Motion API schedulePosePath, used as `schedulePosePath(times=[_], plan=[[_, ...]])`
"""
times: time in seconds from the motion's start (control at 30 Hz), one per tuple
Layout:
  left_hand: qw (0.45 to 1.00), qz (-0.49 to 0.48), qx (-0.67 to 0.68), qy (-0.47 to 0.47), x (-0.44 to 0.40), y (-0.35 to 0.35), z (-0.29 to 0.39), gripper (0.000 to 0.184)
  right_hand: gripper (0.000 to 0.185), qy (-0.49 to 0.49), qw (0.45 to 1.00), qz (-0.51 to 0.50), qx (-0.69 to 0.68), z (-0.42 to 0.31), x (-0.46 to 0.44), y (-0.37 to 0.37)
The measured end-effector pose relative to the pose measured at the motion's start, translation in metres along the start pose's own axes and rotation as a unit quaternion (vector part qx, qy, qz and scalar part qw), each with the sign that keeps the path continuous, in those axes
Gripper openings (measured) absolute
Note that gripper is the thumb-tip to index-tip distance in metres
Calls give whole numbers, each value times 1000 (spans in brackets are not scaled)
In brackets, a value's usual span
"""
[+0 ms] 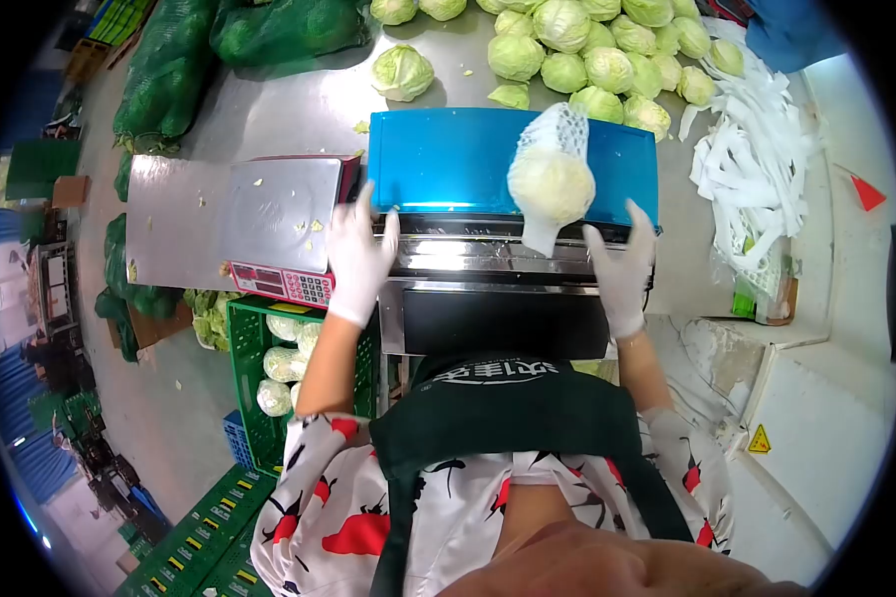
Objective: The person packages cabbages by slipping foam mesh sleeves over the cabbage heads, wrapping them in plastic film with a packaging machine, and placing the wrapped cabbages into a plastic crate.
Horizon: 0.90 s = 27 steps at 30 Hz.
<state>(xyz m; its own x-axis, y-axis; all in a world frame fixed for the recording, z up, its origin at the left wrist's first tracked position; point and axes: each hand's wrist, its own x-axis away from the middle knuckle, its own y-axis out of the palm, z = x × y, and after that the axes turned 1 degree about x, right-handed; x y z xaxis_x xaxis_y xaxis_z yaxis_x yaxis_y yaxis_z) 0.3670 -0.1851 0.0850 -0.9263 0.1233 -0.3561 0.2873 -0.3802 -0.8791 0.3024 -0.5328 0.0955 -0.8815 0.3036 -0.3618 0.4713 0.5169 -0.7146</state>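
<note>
A pale green cabbage, partly in a white foam net, rests on the blue top of a wrapping machine with a shiny metal front. My left hand, in a white glove, is at the machine's left end, thumb and fingers apart. At the right end is my right hand, also gloved, its fingers spread near the cabbage. I see nothing held in either hand; whether they touch clear film on the shiny metal front is hard to make out.
On my left stands a red-framed scale with a metal plate. Several loose cabbages lie at the back, beside green net sacks. White foam nets are heaped on the right. A green crate below left contains wrapped cabbages.
</note>
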Motion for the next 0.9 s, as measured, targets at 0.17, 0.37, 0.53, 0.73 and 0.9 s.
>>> schedulePosePath(times=[0.17, 0.37, 0.53, 0.73, 0.9], plan=[[995, -64, -66, -37, 59, 12, 16, 76, 53, 37, 962, -18, 270, 28, 53, 0], [833, -200, 495, -143, 46, 3, 38, 22, 17, 211, 927, -160, -267, 29, 36, -25], [676, -451, 583, -18, 16, -108, 36, 14, 4, 15, 867, -386, -315, -11, 11, -157], [786, -202, 580, 76, -94, -64, 83, 97, 76, 19, 940, -188, -285, 0, -94, -122], [869, -261, 312, 281, -141, 92, 101, 132, 119, -162, 919, -313, -175, 46, -127, 23]])
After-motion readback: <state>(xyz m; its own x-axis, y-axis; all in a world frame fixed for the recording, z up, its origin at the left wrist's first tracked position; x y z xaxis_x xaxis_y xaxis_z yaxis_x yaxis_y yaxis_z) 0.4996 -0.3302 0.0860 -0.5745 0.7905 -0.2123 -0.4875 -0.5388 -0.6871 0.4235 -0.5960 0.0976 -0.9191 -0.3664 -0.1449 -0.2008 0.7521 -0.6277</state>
